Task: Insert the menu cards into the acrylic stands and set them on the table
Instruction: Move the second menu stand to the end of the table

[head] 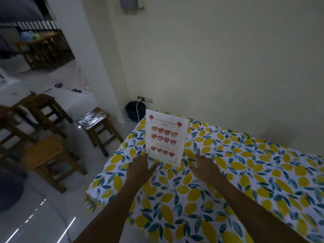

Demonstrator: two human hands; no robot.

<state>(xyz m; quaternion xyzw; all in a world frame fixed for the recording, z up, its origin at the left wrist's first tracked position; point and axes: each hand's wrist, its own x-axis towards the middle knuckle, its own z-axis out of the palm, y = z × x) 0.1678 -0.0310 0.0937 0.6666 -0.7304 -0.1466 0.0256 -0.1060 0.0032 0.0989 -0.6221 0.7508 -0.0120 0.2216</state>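
Head view gives me one menu card (164, 137) standing upright on the lemon-print tablecloth (228, 172), near the table's far left corner; I cannot make out the clear stand around it. My left hand (140, 168) lies flat and open just left of the card's lower edge, fingertips at its corner, holding nothing. My right hand (205, 166) is spread open just right of the card, also empty. Left of the card, off the table, stands a dark wooden stool (95, 120); behind the card sits a black bin (134, 110).
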